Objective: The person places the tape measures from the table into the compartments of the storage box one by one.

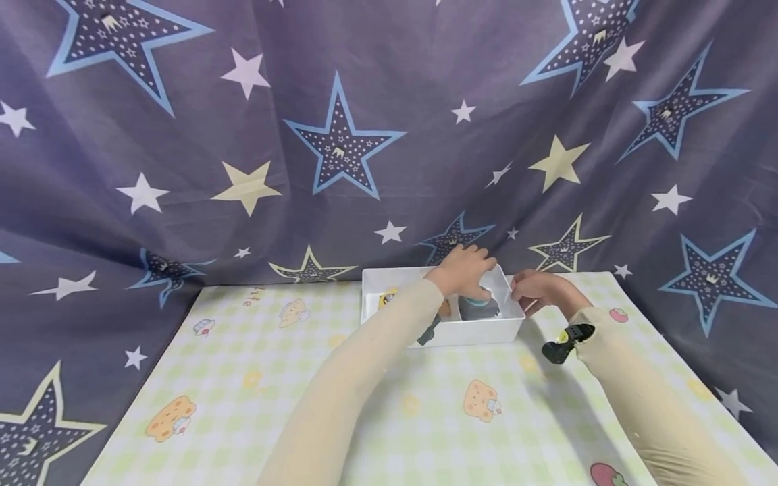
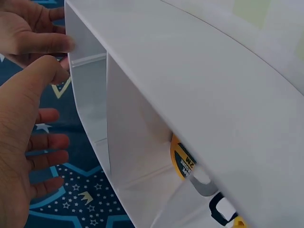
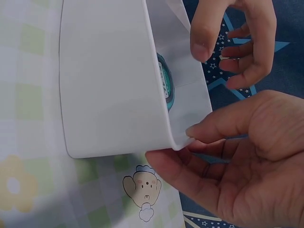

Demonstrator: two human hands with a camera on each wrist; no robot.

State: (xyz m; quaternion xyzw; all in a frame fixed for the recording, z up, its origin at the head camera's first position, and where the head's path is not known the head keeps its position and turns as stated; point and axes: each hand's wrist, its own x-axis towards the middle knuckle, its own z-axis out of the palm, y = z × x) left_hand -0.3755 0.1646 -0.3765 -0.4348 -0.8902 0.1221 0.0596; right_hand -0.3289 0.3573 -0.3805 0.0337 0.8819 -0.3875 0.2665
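A white divided storage box [image 1: 468,332] stands at the back of the table. My left hand [image 1: 464,270] hovers over its right part, fingers loosely bent and holding nothing; the left wrist view shows this hand [image 2: 23,128] beside the rim. With thumb inside and fingers outside, my right hand [image 3: 251,156] pinches the rim at the box's right end. A teal rounded object with a label [image 3: 165,83] lies in the right compartment, its kind unclear. Another compartment holds a yellow and black tape measure [image 2: 182,159], partly hidden by the wall.
A black and yellow object [image 2: 222,209] is partly visible further along in the box. The table wears a green checked cloth [image 1: 304,405] with cartoon prints. A dark star-patterned curtain [image 1: 340,223] hangs directly behind the box and along both sides.
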